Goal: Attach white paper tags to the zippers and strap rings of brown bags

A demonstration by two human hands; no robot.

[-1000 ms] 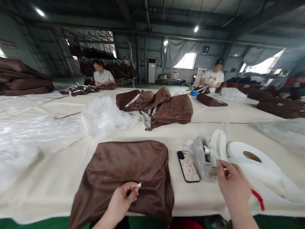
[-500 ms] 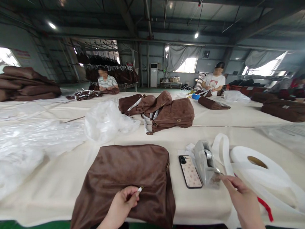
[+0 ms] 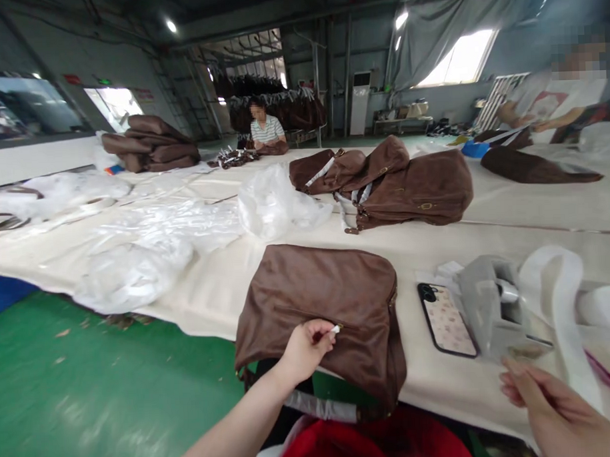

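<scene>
A brown bag [image 3: 327, 281] lies at the table's near edge, its wrapped strap [image 3: 321, 408] hanging over the side. My left hand [image 3: 309, 345] pinches a small white-wrapped zipper pull [image 3: 335, 329] on the bag's front. To the right, my right hand [image 3: 535, 387] is closed at the near end of a clear tape dispenser [image 3: 492, 302]; whatever lies between its fingertips is too small to make out. A phone in a patterned case [image 3: 445, 320] lies between the bag and the dispenser.
White ribbon [image 3: 551, 280] loops beside the dispenser. Brown bags [image 3: 413, 188] lie across the table, near crumpled clear plastic [image 3: 269, 203]. More brown bags [image 3: 156, 144] are stacked far left. One person [image 3: 266, 131] sits across the table; another [image 3: 555, 100] stands at the right.
The view has swung left, bringing more green floor and the hanging strap into sight. My left hand still pinches the pull. My right hand remains near the dispenser's near end.
</scene>
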